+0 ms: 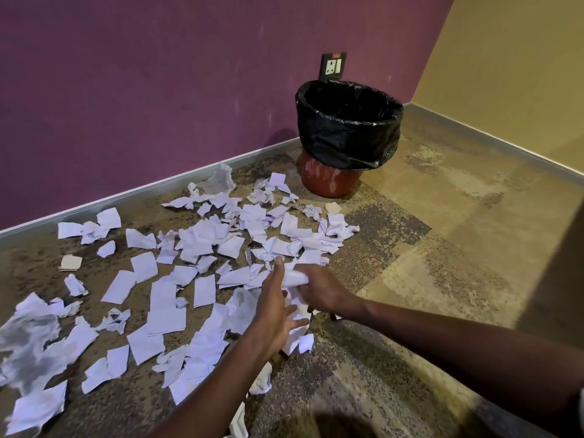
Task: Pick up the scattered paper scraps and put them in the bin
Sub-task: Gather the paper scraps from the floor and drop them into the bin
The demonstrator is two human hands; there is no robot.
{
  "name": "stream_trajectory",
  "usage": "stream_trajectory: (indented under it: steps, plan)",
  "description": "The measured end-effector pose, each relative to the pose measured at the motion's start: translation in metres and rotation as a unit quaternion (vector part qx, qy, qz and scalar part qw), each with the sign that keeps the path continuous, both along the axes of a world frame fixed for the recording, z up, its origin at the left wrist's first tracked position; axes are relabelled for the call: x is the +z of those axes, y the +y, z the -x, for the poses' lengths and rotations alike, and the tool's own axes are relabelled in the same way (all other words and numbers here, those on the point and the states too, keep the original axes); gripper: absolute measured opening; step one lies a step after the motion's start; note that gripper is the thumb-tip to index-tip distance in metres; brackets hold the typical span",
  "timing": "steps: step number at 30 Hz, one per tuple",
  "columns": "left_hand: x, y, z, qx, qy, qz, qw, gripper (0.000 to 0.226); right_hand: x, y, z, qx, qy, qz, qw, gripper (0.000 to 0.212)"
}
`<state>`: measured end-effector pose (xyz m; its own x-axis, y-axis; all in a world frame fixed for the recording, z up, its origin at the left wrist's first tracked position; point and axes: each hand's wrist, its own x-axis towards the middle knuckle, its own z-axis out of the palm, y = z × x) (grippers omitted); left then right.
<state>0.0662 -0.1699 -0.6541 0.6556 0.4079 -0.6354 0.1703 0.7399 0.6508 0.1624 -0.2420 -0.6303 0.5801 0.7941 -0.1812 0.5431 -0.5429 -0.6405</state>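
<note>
White paper scraps cover the left and middle of the carpet floor, some flat, some crumpled, spreading from the grey skirting under the purple wall down to the near edge of the view. Two tan scraps lie among them, one at the left and one near the bin.

At the near side of the pile, the left hand reaches forward with its palm turned to the right. Its fingers are spread and loose, gripping nothing, and they touch the underside of a crumpled wad. Just beside it, the right hand has its fingers curled tight around that same wad, holding it above the floor. More scraps hang or lie directly under the two hands.

Further right and well beyond the hands, the bin stands on the floor against the purple wall, near the corner where it meets the yellow wall. It is a reddish-brown tub with a black liner folded over its rim, and its mouth is open. The nearest scraps lie just beside its base. A socket plate sits on the wall behind it
</note>
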Motion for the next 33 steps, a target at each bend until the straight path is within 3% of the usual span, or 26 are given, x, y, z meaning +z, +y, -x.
stream_trajectory:
  steps: [5,7,9,12,14,16,19,21,23,26,29,33]
  plan:
    - [-0.007,0.012,-0.001,0.125,0.02,0.06,0.99,0.05,0.014,0.021,0.038,0.082,0.033,0.053,0.995,0.051]
    - [-0.007,0.02,0.004,0.106,0.017,0.078,0.991,0.058,0.015,0.026,0.046,0.119,0.07,0.087,0.987,0.077]
    - [-0.013,0.025,0.007,0.1,0.0,0.114,0.988,0.064,0.013,0.029,0.055,0.142,0.086,0.125,0.978,0.089]
    - [-0.032,0.03,0.009,0.097,0.037,0.141,0.985,0.06,0.011,0.027,0.062,0.168,0.037,0.21,0.962,0.087]
    - [-0.03,0.03,0.011,0.096,0.049,0.114,0.988,0.041,0.013,0.026,0.057,0.21,-0.036,0.257,0.943,0.078]
    - [-0.024,0.03,0.01,0.119,0.073,0.06,0.988,0.016,0.017,0.024,0.048,0.242,-0.057,0.244,0.937,0.065]
    - [-0.022,0.035,0.005,0.129,0.077,0.019,0.988,0.033,0.019,0.019,0.027,0.23,0.006,0.156,0.961,0.047]
    - [-0.021,0.038,0.004,0.137,0.064,0.017,0.988,0.04,0.016,0.014,0.007,0.176,0.027,0.119,0.977,0.057]
    - [-0.022,0.04,0.004,0.144,0.042,0.03,0.988,0.042,0.0,0.007,-0.019,0.108,-0.015,0.106,0.988,0.06]
    - [-0.021,0.039,0.005,0.142,0.031,0.029,0.989,0.039,-0.025,-0.01,-0.053,0.041,-0.072,0.188,0.979,0.077]
    - [-0.021,0.036,0.006,0.124,0.027,0.027,0.992,0.031,-0.039,-0.028,-0.065,0.1,-0.074,0.293,0.948,0.107]
    - [-0.021,0.032,0.004,0.124,0.0,0.043,0.991,0.026,-0.06,-0.037,-0.064,0.171,-0.128,0.307,0.928,0.096]
